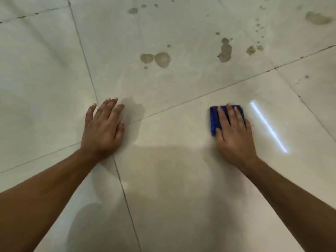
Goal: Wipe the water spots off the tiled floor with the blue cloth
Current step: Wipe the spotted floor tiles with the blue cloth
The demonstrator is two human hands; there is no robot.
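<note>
My right hand [234, 131] lies flat on a folded blue cloth [214, 119], pressing it to the pale tiled floor [172, 160]; most of the cloth is hidden under my palm and fingers. My left hand [103, 128] rests palm-down on the floor to the left, fingers spread, holding nothing. Water spots lie farther ahead: a pair of round blotches [156, 59] in the middle, a long blotch [225, 50] to the right, smaller drops [253, 50] beyond it, and a large smear [318, 18] at the far right.
Dark grout lines [200, 96] cross the floor between large tiles. A bright streak of reflected light [269, 126] lies just right of the cloth. More small drops [133, 10] dot the far tiles.
</note>
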